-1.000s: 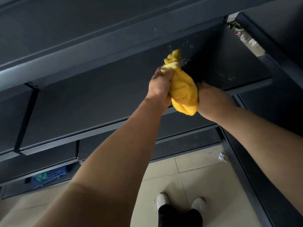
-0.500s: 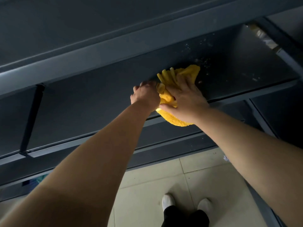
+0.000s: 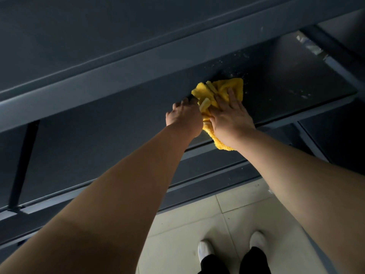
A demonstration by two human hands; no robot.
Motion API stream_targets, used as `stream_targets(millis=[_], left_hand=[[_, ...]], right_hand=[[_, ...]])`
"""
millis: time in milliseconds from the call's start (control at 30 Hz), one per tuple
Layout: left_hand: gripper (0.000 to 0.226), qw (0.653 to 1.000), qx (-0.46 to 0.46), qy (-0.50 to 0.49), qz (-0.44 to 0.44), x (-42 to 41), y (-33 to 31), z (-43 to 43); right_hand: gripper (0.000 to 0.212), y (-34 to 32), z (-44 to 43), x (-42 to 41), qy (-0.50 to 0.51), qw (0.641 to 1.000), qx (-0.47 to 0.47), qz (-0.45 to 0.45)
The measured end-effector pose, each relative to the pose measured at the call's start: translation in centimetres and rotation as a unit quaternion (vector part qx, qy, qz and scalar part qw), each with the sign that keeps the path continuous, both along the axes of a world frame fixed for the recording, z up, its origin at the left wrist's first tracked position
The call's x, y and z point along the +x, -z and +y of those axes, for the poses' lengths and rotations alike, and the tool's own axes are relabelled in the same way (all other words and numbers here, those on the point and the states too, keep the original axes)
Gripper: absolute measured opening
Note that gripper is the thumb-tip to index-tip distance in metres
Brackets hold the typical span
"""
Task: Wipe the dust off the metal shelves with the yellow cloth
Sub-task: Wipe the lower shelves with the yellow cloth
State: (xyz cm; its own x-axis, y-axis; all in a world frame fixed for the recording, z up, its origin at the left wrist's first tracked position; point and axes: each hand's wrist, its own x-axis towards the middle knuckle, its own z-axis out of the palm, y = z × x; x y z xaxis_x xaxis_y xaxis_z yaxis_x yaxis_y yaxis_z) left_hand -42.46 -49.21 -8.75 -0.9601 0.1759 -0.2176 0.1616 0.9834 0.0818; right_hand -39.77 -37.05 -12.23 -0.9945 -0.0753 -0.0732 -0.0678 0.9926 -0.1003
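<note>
Since half second ago: right hand flattened further onto yellow cloth, cloth spread wider on metal shelf, centre-right of frame. Right grip: palm down, fingers splayed, pressing not clenching. Left hand touching cloth's left edge, fingers curled; whether pinching cloth, cannot tell. Dust specks lie right of cloth and beyond it; right hand nearer. Both arms outstretched.

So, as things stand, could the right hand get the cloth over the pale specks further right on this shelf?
Probably yes. The right hand lies flat on the yellow cloth, and the shelf surface between it and the specks looks bare. Only arm reach is uncertain.
</note>
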Motion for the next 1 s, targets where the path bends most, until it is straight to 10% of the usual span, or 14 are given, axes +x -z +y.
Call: stream_targets(millis=[1000], left_hand=[[0.042, 0.993, -0.073, -0.088, -0.020, -0.5, 0.0, 11.4]], right_hand=[[0.045, -1.1, 22.8, 0.3, 0.076, 0.997, -0.036, -0.001]])
